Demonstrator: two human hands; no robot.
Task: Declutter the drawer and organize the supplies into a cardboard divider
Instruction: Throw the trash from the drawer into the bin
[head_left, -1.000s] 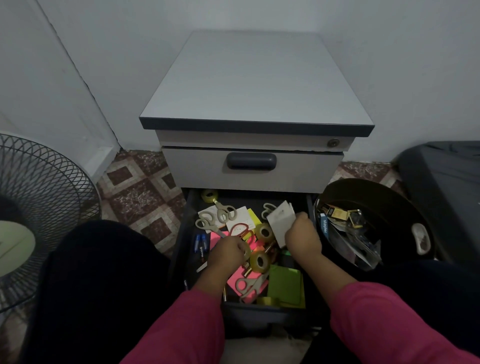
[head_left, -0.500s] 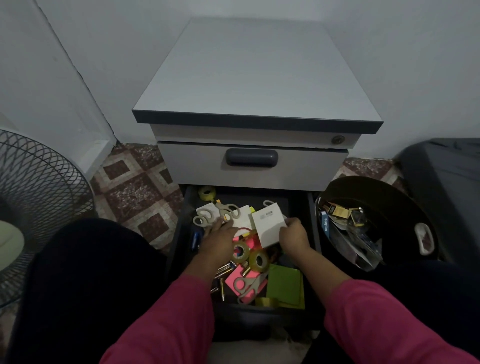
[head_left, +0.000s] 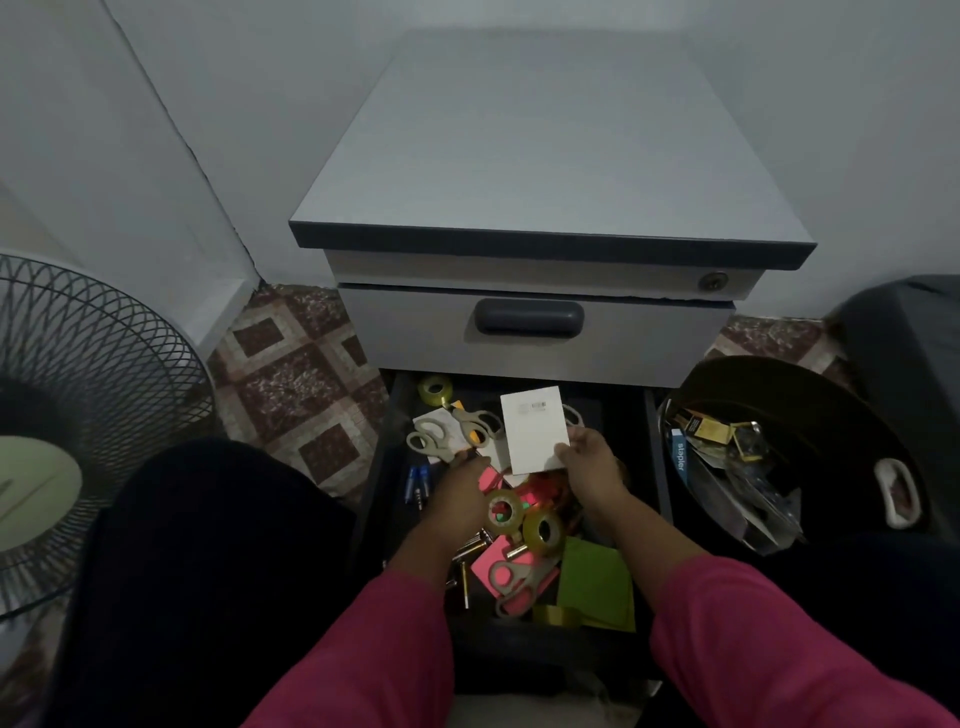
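The open dark drawer (head_left: 652, 467) at the bottom of the grey laminate cabinet (head_left: 550, 171) holds a loose heap of supplies. Three pairs of beige plastic-handled scissors show: two crossed at the drawer's 11 o'clock (head_left: 441, 436), one lying on pink paper at 6 o'clock (head_left: 511, 577). Three rolls of clear yellowish tape are countable: one ring at the far 11 o'clock corner (head_left: 435, 387) and two glossy rings touching each other at the centre (head_left: 524, 522). Two blue pens (head_left: 418, 475) lie side by side at 9 o'clock. A matte green paper pad (head_left: 597, 582) sits at 5 o'clock, with neon pink sticky notes (head_left: 488, 564) just beside it and a few short metallic cylinders at 7 o'clock.

The right hand (head_left: 592, 462) pinches the lower corner of a flat white rectangular card (head_left: 535, 428), held tilted above the clutter at 12 o'clock. The left hand (head_left: 462, 486) reaches down into the pile at 9 o'clock, fingers curled under; whether it grips anything I cannot tell.

At 3 o'clock of the drawer stands one round dark bin (head_left: 810, 395) with crumpled packaging inside. One black wire fan grille (head_left: 78, 374) stands at far 9 o'clock on the patterned tile floor (head_left: 296, 379).
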